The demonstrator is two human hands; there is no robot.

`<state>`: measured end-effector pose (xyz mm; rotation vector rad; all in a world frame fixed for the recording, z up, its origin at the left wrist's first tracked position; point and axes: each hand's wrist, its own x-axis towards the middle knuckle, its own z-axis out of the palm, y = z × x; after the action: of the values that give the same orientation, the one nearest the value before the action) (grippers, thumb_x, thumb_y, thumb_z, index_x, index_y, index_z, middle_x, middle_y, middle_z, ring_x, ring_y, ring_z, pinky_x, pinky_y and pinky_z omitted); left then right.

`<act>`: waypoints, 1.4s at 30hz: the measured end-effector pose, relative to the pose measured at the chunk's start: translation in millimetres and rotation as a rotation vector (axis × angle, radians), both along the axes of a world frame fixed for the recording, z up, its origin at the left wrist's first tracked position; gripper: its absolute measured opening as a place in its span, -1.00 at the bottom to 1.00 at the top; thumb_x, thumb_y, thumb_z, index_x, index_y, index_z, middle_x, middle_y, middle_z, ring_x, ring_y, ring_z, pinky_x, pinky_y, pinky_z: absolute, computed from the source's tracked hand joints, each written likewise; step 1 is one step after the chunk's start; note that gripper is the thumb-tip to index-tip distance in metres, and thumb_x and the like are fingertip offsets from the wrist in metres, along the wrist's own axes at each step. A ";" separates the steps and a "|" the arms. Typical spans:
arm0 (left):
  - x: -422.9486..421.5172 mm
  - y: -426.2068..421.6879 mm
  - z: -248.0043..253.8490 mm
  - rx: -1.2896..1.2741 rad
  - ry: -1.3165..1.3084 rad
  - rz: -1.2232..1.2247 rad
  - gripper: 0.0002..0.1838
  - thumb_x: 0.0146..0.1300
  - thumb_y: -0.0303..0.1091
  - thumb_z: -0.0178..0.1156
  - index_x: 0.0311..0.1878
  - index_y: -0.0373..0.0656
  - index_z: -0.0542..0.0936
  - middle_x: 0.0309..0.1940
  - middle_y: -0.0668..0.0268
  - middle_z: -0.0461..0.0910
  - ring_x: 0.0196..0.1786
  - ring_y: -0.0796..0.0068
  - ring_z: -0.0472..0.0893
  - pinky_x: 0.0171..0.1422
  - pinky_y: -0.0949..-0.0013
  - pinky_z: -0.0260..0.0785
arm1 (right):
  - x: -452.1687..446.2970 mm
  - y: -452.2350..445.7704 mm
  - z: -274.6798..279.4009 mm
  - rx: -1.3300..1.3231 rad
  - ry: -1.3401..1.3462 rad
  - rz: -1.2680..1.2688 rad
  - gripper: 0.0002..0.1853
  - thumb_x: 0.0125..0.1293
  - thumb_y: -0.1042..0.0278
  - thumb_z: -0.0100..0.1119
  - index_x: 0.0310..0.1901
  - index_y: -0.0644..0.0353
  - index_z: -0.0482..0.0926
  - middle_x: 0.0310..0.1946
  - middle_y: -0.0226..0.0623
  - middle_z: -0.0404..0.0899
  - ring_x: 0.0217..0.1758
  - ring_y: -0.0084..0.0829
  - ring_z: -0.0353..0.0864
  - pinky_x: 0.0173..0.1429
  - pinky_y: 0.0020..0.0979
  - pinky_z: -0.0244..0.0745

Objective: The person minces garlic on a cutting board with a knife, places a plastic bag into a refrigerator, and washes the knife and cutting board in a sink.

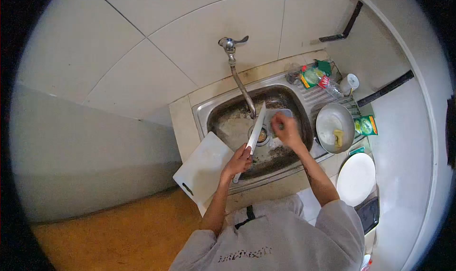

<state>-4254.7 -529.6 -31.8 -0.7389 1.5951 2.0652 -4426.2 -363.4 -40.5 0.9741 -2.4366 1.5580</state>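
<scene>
My left hand [238,161] is wrapped round the handle of a knife [258,128], whose long pale blade points up and away over the sink. To the right of the blade, my right hand [286,130] is blurred, its fingers curled inward; whatever they hold, if anything, cannot be made out. Below and behind that hand, a clear plastic tub [286,112] sits in the stained metal sink [229,110]. The drain [262,136] lies partly behind the knife. A curved tap [243,88] reaches over the basin.
A white cutting board [206,164] leans over the sink's left corner. On the right stand a pan [327,123] with a yellow sponge [338,137], a plastic bottle [332,86], a white cup [350,82], a green packet [366,125], a white plate [356,179] and a dark tray [368,215].
</scene>
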 end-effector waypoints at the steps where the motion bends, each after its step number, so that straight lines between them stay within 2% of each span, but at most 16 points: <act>1: -3.3 0.0 3.9 0.003 -0.002 0.008 -0.75 0.50 -0.04 -0.13 -0.04 0.00 0.30 -0.59 0.51 0.28 -0.64 0.73 0.18 -0.63 0.56 0.01 | -1.8 9.2 7.5 0.003 -0.002 0.008 -0.90 0.22 0.47 0.18 -0.38 0.26 0.47 -0.53 -0.13 0.52 -0.45 -0.20 0.58 -0.33 -0.26 0.42; 3: -8.8 -1.2 8.2 -0.137 0.021 -0.028 -0.72 0.49 0.01 -0.12 0.04 0.06 0.27 -0.56 0.50 0.30 -0.64 0.73 0.18 -0.64 0.58 0.00 | -3.6 28.8 18.4 -0.080 -0.186 -0.064 -0.86 0.22 0.52 0.20 -0.40 0.29 0.42 -0.58 -0.31 0.38 -0.48 -0.50 0.36 -0.32 -0.44 0.31; 6: -15.1 -2.2 5.1 -0.086 0.038 -0.021 -0.74 0.50 -0.01 -0.12 0.07 0.09 0.25 -0.54 0.46 0.33 -0.66 0.73 0.19 -0.66 0.57 0.01 | -0.7 51.7 18.6 -0.051 -0.245 -0.167 -0.93 0.20 0.55 0.18 -0.34 0.28 0.47 -0.53 -0.25 0.49 -0.42 -0.48 0.42 -0.26 -0.44 0.36; 8: -22.4 -2.9 -2.2 -0.062 0.059 -0.003 -0.75 0.50 -0.04 -0.12 0.08 0.10 0.24 -0.53 0.43 0.37 -0.67 0.72 0.19 -0.67 0.57 0.02 | 4.0 62.2 17.8 -0.044 -0.258 -0.177 -0.94 0.21 0.55 0.17 -0.35 0.29 0.47 -0.54 -0.30 0.48 -0.43 -0.50 0.40 -0.26 -0.46 0.35; 10: -30.5 -2.0 -15.5 0.019 0.093 0.180 -0.79 0.51 -0.11 -0.11 0.08 0.10 0.24 -0.48 0.37 0.46 -0.68 0.71 0.22 -0.67 0.56 0.03 | 6.9 69.3 12.4 -0.035 -0.271 -0.178 -0.94 0.22 0.55 0.16 -0.35 0.29 0.47 -0.54 -0.34 0.48 -0.43 -0.52 0.38 -0.26 -0.48 0.33; 11: -35.0 -3.6 -22.2 0.020 0.093 0.180 -0.79 0.51 -0.11 -0.11 0.08 0.10 0.24 -0.48 0.37 0.46 -0.68 0.71 0.22 -0.67 0.56 0.03 | 7.9 70.9 5.3 -0.028 -0.289 -0.176 -0.93 0.23 0.54 0.16 -0.37 0.29 0.46 -0.54 -0.36 0.47 -0.43 -0.54 0.36 -0.26 -0.49 0.31; 14: -52.0 -8.0 -30.1 -0.010 0.146 0.251 -0.80 0.50 -0.13 -0.08 0.06 0.05 0.29 -0.45 0.33 0.52 -0.70 0.69 0.27 -0.68 0.56 0.06 | 15.1 68.6 7.7 -0.049 -0.327 -0.180 -0.90 0.23 0.52 0.18 -0.39 0.28 0.46 -0.54 -0.38 0.45 -0.43 -0.56 0.34 -0.28 -0.50 0.29; 17: -73.1 -11.0 -25.7 -0.018 0.175 0.224 -0.80 0.49 -0.12 -0.06 -0.05 -0.02 0.35 -0.51 0.36 0.51 -0.70 0.68 0.34 -0.69 0.56 0.11 | 17.6 63.1 16.5 -0.044 -0.334 -0.191 -0.89 0.22 0.51 0.19 -0.41 0.28 0.46 -0.55 -0.37 0.44 -0.44 -0.57 0.33 -0.29 -0.49 0.28; 20: -89.1 -13.5 -29.6 -0.134 0.201 0.165 -0.75 0.47 -0.09 -0.03 -0.15 -0.09 0.40 -0.58 0.38 0.50 -0.70 0.68 0.39 -0.70 0.57 0.15 | 18.8 61.7 10.3 -0.036 -0.348 -0.197 -0.90 0.22 0.53 0.19 -0.41 0.29 0.48 -0.56 -0.37 0.44 -0.45 -0.58 0.32 -0.30 -0.49 0.28; 22: -94.9 -10.5 -29.8 -0.199 0.169 0.150 -0.62 0.41 0.05 0.05 -0.20 -0.12 0.45 -0.58 0.34 0.55 -0.73 0.66 0.39 -0.69 0.54 0.13 | 22.1 62.7 10.2 -0.062 -0.365 -0.203 -0.92 0.21 0.54 0.18 -0.40 0.30 0.49 -0.56 -0.36 0.44 -0.46 -0.59 0.32 -0.30 -0.49 0.28; 24: -97.7 -7.5 -29.7 -0.185 0.152 0.159 -0.60 0.41 0.07 0.04 -0.21 -0.13 0.45 -0.60 0.34 0.54 -0.74 0.66 0.38 -0.70 0.54 0.12 | 26.4 64.5 13.0 -0.146 -0.388 -0.167 -0.79 0.27 0.46 0.20 -0.46 0.27 0.39 -0.58 -0.52 0.30 -0.43 -0.66 0.18 -0.31 -0.55 0.18; 28: -88.9 -3.3 -31.2 -0.184 0.168 0.130 -0.55 0.41 0.12 -0.01 -0.25 -0.14 0.46 -0.67 0.34 0.51 -0.77 0.68 0.31 -0.72 0.52 0.09 | 34.5 71.8 19.3 -0.107 -0.418 -0.174 -0.78 0.27 0.47 0.20 -0.46 0.27 0.37 -0.59 -0.52 0.28 -0.44 -0.66 0.16 -0.33 -0.55 0.17; 32: -61.5 0.6 -26.3 -0.160 0.167 0.108 -0.55 0.42 0.12 -0.01 -0.19 -0.15 0.46 -0.61 0.35 0.50 -0.74 0.69 0.28 -0.69 0.53 0.09 | 42.6 76.1 19.7 -0.129 -0.392 -0.156 -0.79 0.25 0.47 0.21 -0.46 0.27 0.39 -0.60 -0.53 0.28 -0.45 -0.67 0.15 -0.35 -0.55 0.16; 34: -48.5 5.9 -23.2 -0.143 0.132 0.171 -0.69 0.51 -0.04 -0.11 -0.17 -0.10 0.40 -0.60 0.37 0.45 -0.75 0.71 0.25 -0.71 0.56 0.07 | 45.1 77.4 18.2 -0.129 -0.440 -0.155 -0.80 0.24 0.48 0.21 -0.46 0.27 0.39 -0.59 -0.53 0.28 -0.46 -0.67 0.16 -0.35 -0.55 0.16; 39: -21.1 9.2 -11.0 -0.074 0.092 0.233 -0.76 0.50 -0.06 -0.10 -0.08 -0.02 0.35 -0.58 0.40 0.40 -0.71 0.74 0.23 -0.70 0.59 0.05 | 47.0 79.7 12.9 -0.071 -0.338 -0.136 -0.82 0.24 0.49 0.21 -0.44 0.27 0.41 -0.58 -0.53 0.28 -0.46 -0.67 0.16 -0.36 -0.54 0.16; 42: -9.0 10.3 -2.1 -0.032 0.078 0.238 -0.78 0.50 -0.07 -0.09 -0.05 0.01 0.34 -0.57 0.40 0.42 -0.68 0.74 0.24 -0.68 0.58 0.06 | 50.9 77.8 12.7 -0.135 -0.409 -0.154 -0.83 0.24 0.49 0.21 -0.44 0.27 0.42 -0.57 -0.53 0.29 -0.45 -0.67 0.17 -0.35 -0.54 0.17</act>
<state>-4263.7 -519.3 -33.9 -0.9082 1.6543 2.2647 -4375.3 -285.6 -27.8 0.4665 -2.5327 1.9945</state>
